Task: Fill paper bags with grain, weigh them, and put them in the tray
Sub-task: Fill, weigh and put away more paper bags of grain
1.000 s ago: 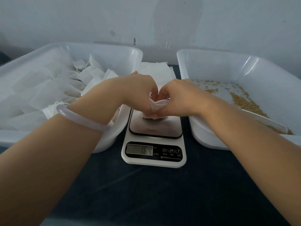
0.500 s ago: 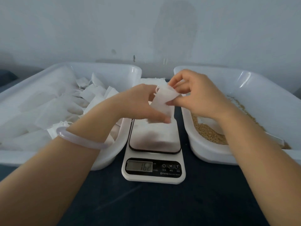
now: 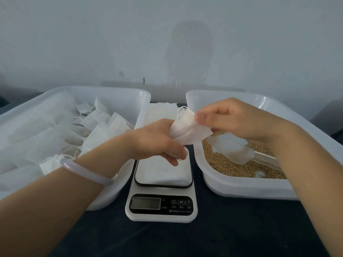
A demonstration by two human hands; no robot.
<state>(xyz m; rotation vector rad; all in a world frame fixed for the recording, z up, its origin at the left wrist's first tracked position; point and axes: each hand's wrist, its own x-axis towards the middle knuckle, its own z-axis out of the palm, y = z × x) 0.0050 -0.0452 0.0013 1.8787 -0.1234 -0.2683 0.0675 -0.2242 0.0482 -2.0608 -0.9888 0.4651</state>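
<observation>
A small white paper bag (image 3: 187,127) hangs in the air above the far end of the kitchen scale (image 3: 163,184). My left hand (image 3: 157,140) grips its lower left part. My right hand (image 3: 230,117) pinches its upper right edge. The scale's platform is bare. To the right stands a white tray (image 3: 241,188) holding brown grain (image 3: 222,164) and a clear plastic scoop (image 3: 239,149). On the left, a second white tray (image 3: 115,93) holds several white paper bags (image 3: 100,125).
A stack of flat white bags (image 3: 159,112) lies between the two trays, behind the scale. Everything sits on a dark tabletop (image 3: 204,240) against a pale wall. A pale bangle (image 3: 87,170) circles my left wrist.
Both hands lifted the bag off the scale platform and raised it toward the grain tray. The display reading dropped as the bag left the platform.
</observation>
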